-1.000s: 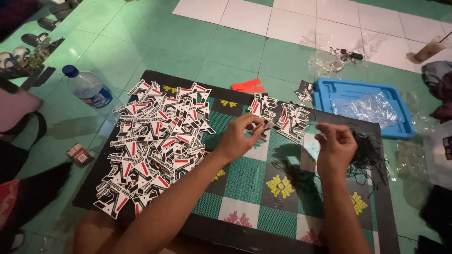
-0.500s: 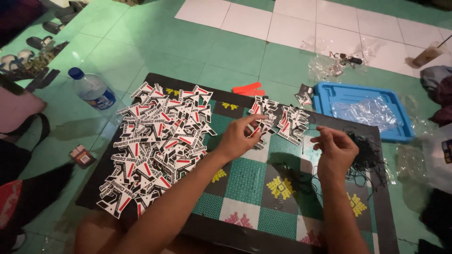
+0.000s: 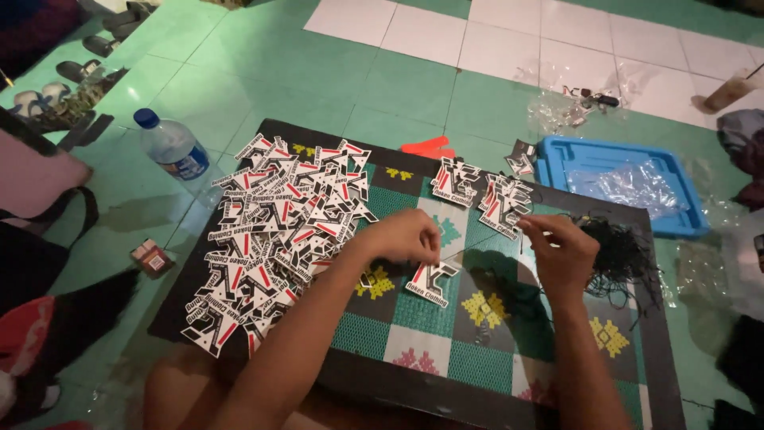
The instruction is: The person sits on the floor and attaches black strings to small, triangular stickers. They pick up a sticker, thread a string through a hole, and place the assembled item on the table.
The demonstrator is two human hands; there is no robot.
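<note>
Black-white-red cardboard tag (image 3: 430,283) lies on woven mat (image 3: 414,342), just below left hand (image 3: 406,237). Left hand pinches thin black string (image 3: 477,243) above tag; right hand (image 3: 561,253) pinches string's other end, fingers closed on it. Big tag heap (image 3: 278,231) left of left hand. Black string bundle (image 3: 625,259) right of right hand. Blue plastic tray (image 3: 557,163) beyond mat; water bottle (image 3: 177,153) on green floor tiles, left of heap.

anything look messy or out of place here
The water bottle lies tipped on its side on the green floor beside the mat. The black threads sit in a tangled heap by the right hand.
</note>
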